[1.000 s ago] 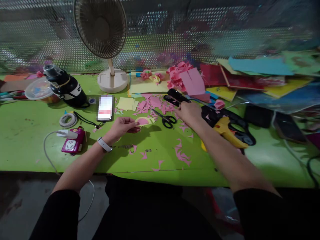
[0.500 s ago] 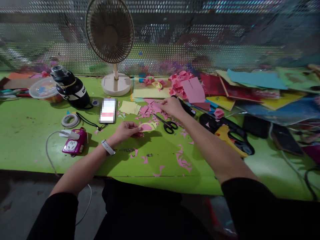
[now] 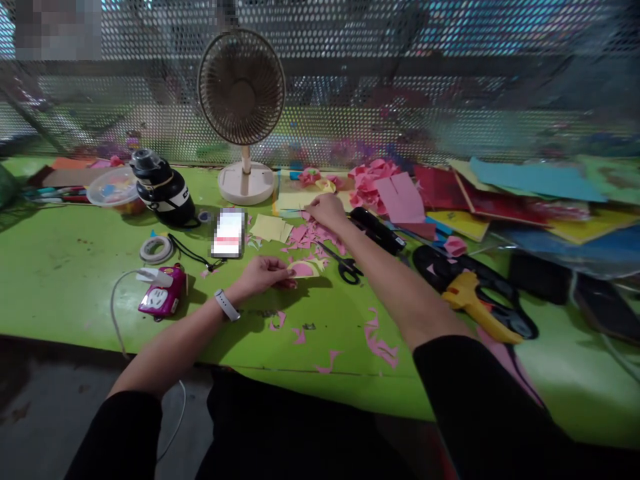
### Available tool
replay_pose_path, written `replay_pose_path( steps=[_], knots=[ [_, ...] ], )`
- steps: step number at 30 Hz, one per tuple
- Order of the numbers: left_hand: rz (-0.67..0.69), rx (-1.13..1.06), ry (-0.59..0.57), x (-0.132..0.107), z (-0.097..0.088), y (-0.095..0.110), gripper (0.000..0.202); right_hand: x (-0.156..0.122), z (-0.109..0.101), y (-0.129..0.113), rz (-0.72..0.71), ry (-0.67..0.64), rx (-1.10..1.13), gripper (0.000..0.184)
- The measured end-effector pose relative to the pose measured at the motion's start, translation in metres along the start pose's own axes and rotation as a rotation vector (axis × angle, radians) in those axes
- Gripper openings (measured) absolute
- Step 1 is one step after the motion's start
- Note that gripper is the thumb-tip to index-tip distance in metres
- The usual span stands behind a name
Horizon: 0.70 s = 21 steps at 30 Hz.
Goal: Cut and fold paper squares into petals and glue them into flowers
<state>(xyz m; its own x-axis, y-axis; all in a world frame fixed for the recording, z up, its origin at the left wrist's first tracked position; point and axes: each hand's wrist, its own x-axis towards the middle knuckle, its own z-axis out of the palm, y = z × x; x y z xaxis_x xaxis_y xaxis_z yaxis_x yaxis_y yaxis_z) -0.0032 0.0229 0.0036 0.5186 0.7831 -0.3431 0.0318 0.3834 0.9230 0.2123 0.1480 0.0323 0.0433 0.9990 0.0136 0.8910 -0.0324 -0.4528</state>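
My left hand (image 3: 267, 273) pinches a yellow paper cutout (image 3: 320, 265) with a rounded pink piece on it, held just above the green table. Farther back, my right hand (image 3: 327, 212) reaches over a heap of pink paper scraps (image 3: 313, 235), beside the pale yellow sheet. Its fingertips are pressed together; anything between them is too small to make out. Black-handled scissors (image 3: 349, 270) lie on the table between the cutout and my right forearm. Small yellow paper squares (image 3: 270, 228) are stacked to the left of the scraps.
At the back stand a fan (image 3: 245, 183) and a black bottle (image 3: 167, 197). A phone (image 3: 229, 233), tape roll (image 3: 157, 249) and purple power socket (image 3: 163, 292) are on the left. A yellow glue gun (image 3: 477, 310) and piled coloured paper (image 3: 535, 180) occupy the right.
My right hand has moved leftward and a little farther back over the scraps, away from the scissors. My left hand still holds the cutout. The whole view has shifted slightly.
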Motion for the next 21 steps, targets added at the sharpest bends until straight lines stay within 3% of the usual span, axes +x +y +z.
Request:
replay_pose_path(
  steps=[3, 5, 8, 11, 16, 19, 21],
  knots=[
    [-0.002, -0.01, 0.002, 0.001, -0.002, 0.001, 0.022, -0.023, -0.029, 0.032, 0.004, 0.147, -0.066, 0.034],
    [0.0, -0.006, 0.003, 0.002, -0.004, 0.003, 0.02, -0.038, -0.046, 0.064, -0.084, 0.276, -0.177, 0.042],
    [-0.003, 0.0, 0.038, 0.003, -0.006, 0.006, 0.017, -0.051, -0.055, 0.111, -0.148, 0.182, -0.279, 0.059],
    [0.004, -0.005, 0.078, 0.003, -0.005, 0.008, 0.016, -0.053, -0.045, 0.139, -0.124, 0.069, -0.266, 0.065],
    [0.009, 0.014, 0.12, 0.001, -0.004, 0.011, 0.012, -0.057, -0.038, 0.138, -0.062, 0.157, -0.11, 0.056],
    [0.019, 0.022, 0.148, 0.0, -0.008, 0.016, 0.014, -0.08, -0.051, 0.122, -0.083, 0.232, -0.014, 0.052],
    [0.041, 0.028, 0.158, 0.0, -0.013, 0.02, 0.016, -0.105, -0.056, 0.108, -0.155, 0.213, 0.056, 0.054]
  ],
)
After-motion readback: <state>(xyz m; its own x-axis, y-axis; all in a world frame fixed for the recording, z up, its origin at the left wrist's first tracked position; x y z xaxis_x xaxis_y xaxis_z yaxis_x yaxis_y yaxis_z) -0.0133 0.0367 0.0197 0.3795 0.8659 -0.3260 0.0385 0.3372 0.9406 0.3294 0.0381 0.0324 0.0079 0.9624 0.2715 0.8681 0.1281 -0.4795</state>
